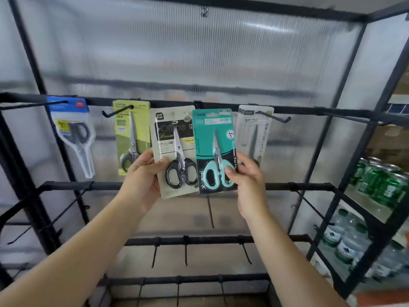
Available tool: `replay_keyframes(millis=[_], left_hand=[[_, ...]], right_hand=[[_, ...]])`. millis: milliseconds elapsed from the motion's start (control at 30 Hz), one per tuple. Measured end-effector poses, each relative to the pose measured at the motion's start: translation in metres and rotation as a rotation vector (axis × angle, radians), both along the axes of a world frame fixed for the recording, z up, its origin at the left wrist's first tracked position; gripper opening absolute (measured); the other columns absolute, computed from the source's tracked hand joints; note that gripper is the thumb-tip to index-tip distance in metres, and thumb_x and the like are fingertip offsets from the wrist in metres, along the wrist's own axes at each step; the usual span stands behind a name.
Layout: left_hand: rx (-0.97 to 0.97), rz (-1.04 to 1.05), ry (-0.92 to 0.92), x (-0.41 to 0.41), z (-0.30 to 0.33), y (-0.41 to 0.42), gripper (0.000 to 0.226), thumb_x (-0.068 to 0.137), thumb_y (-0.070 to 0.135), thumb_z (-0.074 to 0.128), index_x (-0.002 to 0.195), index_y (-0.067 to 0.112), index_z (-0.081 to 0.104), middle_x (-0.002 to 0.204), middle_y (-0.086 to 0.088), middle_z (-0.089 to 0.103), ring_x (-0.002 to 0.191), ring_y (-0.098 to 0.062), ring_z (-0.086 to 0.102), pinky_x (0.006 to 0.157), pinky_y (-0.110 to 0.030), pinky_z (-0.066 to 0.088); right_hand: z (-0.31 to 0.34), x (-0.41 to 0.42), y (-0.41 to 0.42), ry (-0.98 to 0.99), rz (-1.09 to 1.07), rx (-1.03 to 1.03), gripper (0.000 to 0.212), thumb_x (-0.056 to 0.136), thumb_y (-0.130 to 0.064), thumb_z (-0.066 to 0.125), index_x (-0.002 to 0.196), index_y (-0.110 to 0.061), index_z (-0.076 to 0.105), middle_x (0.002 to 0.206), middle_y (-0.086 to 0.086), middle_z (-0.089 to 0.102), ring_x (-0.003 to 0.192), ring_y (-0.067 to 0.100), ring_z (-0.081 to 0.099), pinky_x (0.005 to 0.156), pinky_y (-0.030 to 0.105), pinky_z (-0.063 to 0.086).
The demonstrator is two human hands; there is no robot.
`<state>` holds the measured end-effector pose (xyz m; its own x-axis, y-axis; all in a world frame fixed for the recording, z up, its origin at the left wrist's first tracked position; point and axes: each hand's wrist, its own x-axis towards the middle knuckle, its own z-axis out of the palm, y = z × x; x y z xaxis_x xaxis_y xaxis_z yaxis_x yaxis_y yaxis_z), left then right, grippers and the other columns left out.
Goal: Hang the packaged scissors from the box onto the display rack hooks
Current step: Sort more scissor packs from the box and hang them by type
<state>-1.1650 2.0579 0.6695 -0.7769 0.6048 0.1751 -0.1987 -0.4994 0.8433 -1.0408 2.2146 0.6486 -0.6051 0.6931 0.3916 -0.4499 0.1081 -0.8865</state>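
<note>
Three packs hang on the rack. Left hand grips the beige pack, right hand the teal pack; both unhung. Box unseen.

Two held packages sit side by side before the rail (three packs hang behind).

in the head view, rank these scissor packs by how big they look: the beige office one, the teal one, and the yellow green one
1. beige Office pack, largest.
2. teal pack.
3. yellow-green pack, smallest, though it hangs farther back and the left hand covers part, so unsure.
</note>
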Motion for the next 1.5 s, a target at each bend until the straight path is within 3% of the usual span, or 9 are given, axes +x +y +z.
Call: replay_keyframes(millis=[200,300,433,700,867,1267,1400,1467,1500], left_hand=[[-0.018,0.121,0.021,-0.018,0.009,-0.027,0.034,0.092,-0.007,0.044,0.094,0.018,0.066,0.084,0.003,0.075,0.069,-0.013,0.071,0.055,-0.033,0.058],[-0.021,0.143,-0.003,-0.023,0.004,-0.035,0.033,0.091,-0.009,0.044,0.098,0.015,0.066,0.088,-0.001,0.075,0.073,-0.015,0.072,0.058,-0.031,0.058],[-0.036,0.16,-0.009,-0.029,0.0,-0.041,0.034,0.09,-0.011,0.045,0.098,0.014,0.067,0.088,-0.003,0.075,0.074,-0.016,0.072,0.058,-0.029,0.057],[-0.093,0.145,0.036,-0.033,-0.002,-0.052,0.03,0.091,-0.006,0.047,0.105,0.012,0.066,0.095,-0.006,0.074,0.08,-0.019,0.071,0.061,-0.031,0.057],[-0.079,0.131,0.021,-0.029,-0.002,-0.052,0.031,0.09,-0.007,0.046,0.108,0.01,0.065,0.095,-0.006,0.074,0.078,-0.018,0.071,0.06,-0.03,0.057],[-0.088,0.119,0.008,-0.027,-0.003,-0.049,0.032,0.091,-0.008,0.045,0.107,0.01,0.066,0.092,-0.008,0.074,0.076,-0.019,0.071,0.057,-0.029,0.056],[-0.066,0.121,0.003,-0.026,-0.004,-0.045,0.033,0.091,-0.009,0.044,0.099,0.013,0.068,0.088,-0.005,0.075,0.073,-0.017,0.072,0.056,-0.027,0.056],[-0.062,0.118,0.001,-0.025,-0.005,-0.044,0.034,0.091,-0.009,0.044,0.098,0.013,0.068,0.088,-0.005,0.075,0.073,-0.017,0.072,0.056,-0.027,0.056],[-0.062,0.115,-0.003,-0.024,-0.006,-0.042,0.034,0.091,-0.009,0.044,0.099,0.013,0.068,0.088,-0.005,0.075,0.074,-0.017,0.072,0.057,-0.027,0.056]], right_hand=[[0.019,-0.033,-0.011,0.023,-0.002,0.053,0.039,0.086,0.006,0.057,0.1,-0.031,0.061,0.086,-0.014,0.073,0.089,0.009,0.069,0.068,0.018,0.054],[0.013,-0.036,-0.017,-0.028,-0.061,0.087,0.052,0.088,0.001,0.058,0.131,-0.027,0.049,0.105,-0.002,0.07,0.097,0.015,0.067,0.072,0.02,0.056],[0.007,-0.038,-0.025,-0.048,-0.187,0.252,0.065,0.088,0.0,0.058,0.142,-0.026,0.031,0.129,0.008,0.059,0.102,0.027,0.064,0.082,0.041,0.056],[0.003,-0.044,-0.026,0.089,-0.108,0.04,0.056,0.086,0.013,0.052,0.134,-0.015,0.044,0.128,-0.005,0.055,0.096,-0.007,0.062,0.074,0.01,0.051],[-0.001,-0.045,-0.025,0.123,-0.155,-0.008,0.052,0.087,0.011,0.052,0.136,-0.006,0.044,0.119,-0.009,0.056,0.091,-0.012,0.062,0.071,0.007,0.049],[0.02,-0.079,-0.003,-0.276,-0.239,0.308,0.052,0.095,-0.005,0.048,0.145,-0.016,0.036,0.136,0.008,0.053,0.1,0.013,0.064,0.063,0.013,0.054],[0.022,-0.078,0.003,-0.488,-0.224,0.453,0.063,0.095,-0.016,0.051,0.15,-0.02,0.021,0.145,0.005,0.04,0.116,0.013,0.05,0.083,0.018,0.052],[0.019,-0.072,0.002,-0.584,-0.23,0.574,0.072,0.094,-0.029,0.054,0.151,-0.021,0.012,0.153,0.005,0.024,0.138,0.02,0.027,0.111,0.035,0.03],[0.017,-0.067,-0.002,-0.571,-0.206,0.573,0.073,0.093,-0.034,0.054,0.151,-0.022,0.011,0.153,0.002,0.022,0.139,0.017,0.021,0.111,0.033,0.022]])
